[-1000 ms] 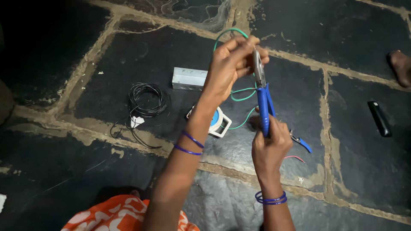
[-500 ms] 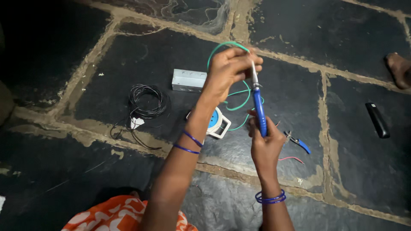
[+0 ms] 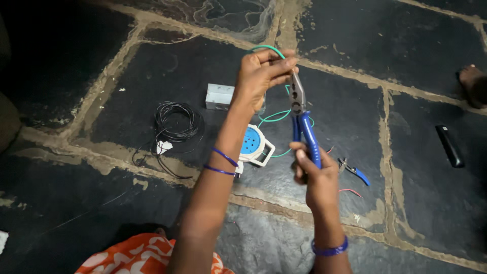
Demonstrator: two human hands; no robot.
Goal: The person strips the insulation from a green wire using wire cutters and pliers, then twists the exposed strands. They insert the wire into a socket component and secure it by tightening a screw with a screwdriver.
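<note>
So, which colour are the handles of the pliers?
Blue; the pliers are in the right hand, seen in the head view.

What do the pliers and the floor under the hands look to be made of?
Pliers: head looks like bare grey steel with a dull metallic sheen; the handles carry smooth blue sleeves, probably plastic or rubber. Floor: dark, uneven slabs with a faint sheen, likely natural stone, joined by rough tan seams that look like cement mortar.

Dark stone-slab floor (image 3: 421,111), pale mortar joints (image 3: 386,127)
</note>
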